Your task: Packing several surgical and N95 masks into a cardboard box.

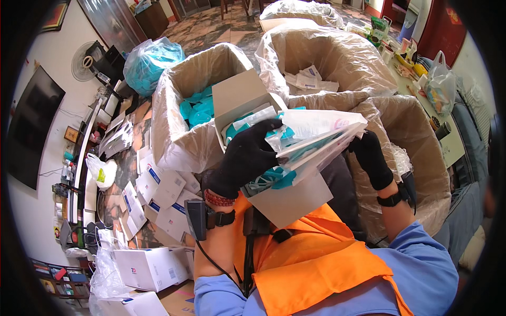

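My left hand [246, 157], in a black glove, has its fingers closed on the left end of a fanned bundle of flat white-and-clear packets [321, 129] with teal contents. My right hand [371, 158], gloved in black too, pinches the bundle's right corner. The bundle is tilted above an open cardboard box [240, 95] on my lap, its flaps spread out. More teal and clear packets [263, 181] show inside the box below my left hand. The fingertips of both hands are partly hidden by the packets.
A plastic-lined carton [184, 89] with teal pieces stands ahead left. Another lined carton [337, 58] holds white packets, and a third [421, 142] stands at my right. Flattened white boxes [158, 184] cover the floor at left, near a white carton [150, 268]. A teal-filled bag [153, 63] lies beyond.
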The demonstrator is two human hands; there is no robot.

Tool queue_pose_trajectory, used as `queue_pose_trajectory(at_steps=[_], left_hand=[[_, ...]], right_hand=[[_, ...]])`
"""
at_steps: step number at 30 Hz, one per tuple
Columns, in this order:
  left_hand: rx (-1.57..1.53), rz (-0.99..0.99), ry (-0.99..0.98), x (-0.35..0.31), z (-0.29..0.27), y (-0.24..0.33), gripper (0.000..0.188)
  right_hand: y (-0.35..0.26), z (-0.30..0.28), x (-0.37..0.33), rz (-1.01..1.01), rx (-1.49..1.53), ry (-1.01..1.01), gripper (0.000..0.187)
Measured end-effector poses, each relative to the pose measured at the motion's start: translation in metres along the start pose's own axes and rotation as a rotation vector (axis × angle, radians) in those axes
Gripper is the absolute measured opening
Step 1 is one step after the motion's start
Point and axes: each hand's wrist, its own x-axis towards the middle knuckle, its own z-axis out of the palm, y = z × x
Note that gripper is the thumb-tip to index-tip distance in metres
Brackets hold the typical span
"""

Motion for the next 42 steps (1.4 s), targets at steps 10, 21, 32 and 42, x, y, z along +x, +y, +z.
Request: queue_pose_trajectory(at_steps=[10, 21, 32, 42], left_hand=[[0.261, 0.094, 0.095, -0.019, 0.042, -0.011, 0.037], [0.332, 0.031, 0.210, -0.019, 0.063, -0.002, 0.028], [-0.049, 0.086, 0.095, -0.017, 0.056, -0.033, 0.030], [-0.731, -0.382, 0.153, -0.012, 0.045, -0.019, 0.017]], right_hand=[[0.043, 0.012, -0.002, 0.173, 0.124, 0.019, 0.018], [0.045, 0.016, -0.004, 0.117, 0.220, -0.009, 0.016], [0.023, 0.032, 0.009, 0.123, 0.234, 0.053, 0.016], [0.046, 0.030, 0.006, 0.091, 0.442, 0.170, 0.017]])
